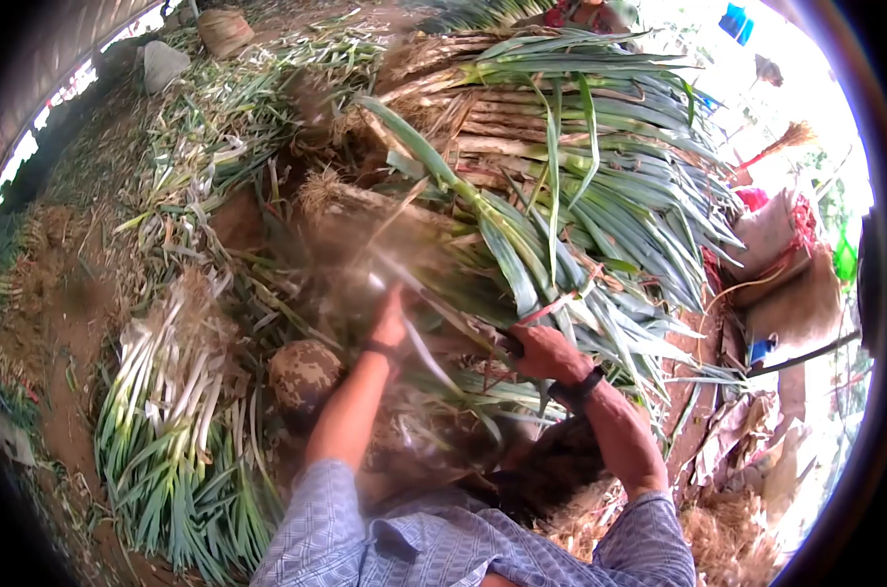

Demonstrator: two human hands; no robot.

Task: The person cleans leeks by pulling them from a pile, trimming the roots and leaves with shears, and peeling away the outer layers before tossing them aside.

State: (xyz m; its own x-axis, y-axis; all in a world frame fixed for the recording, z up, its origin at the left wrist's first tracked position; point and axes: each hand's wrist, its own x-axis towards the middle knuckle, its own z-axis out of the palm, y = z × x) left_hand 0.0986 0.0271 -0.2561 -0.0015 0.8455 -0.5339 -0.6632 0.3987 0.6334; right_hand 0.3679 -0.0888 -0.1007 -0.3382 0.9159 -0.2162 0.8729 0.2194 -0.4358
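My left hand [390, 321] is closed around a pale green onion stalk [426, 354], which slants down to the right from it; motion blurs the fingertips. To its right, my right hand [549, 354] grips the dark handle of a knife [492, 336]. The thin blade seems to point up and left towards my left hand, though its outline is smeared. Just beyond both hands lies a large heap of untrimmed green onions [600, 176], roots to the left and leaves to the right. One long onion [463, 191] lies slantwise over the heap.
A bundle of green onions with white stalks [175, 382] lies on the ground at left. My knee in camouflage cloth [305, 377] is beside my left forearm. Leaf scraps [209, 157] cover the ground behind. Sacks [781, 259] stand at right, near a root pile [727, 538].
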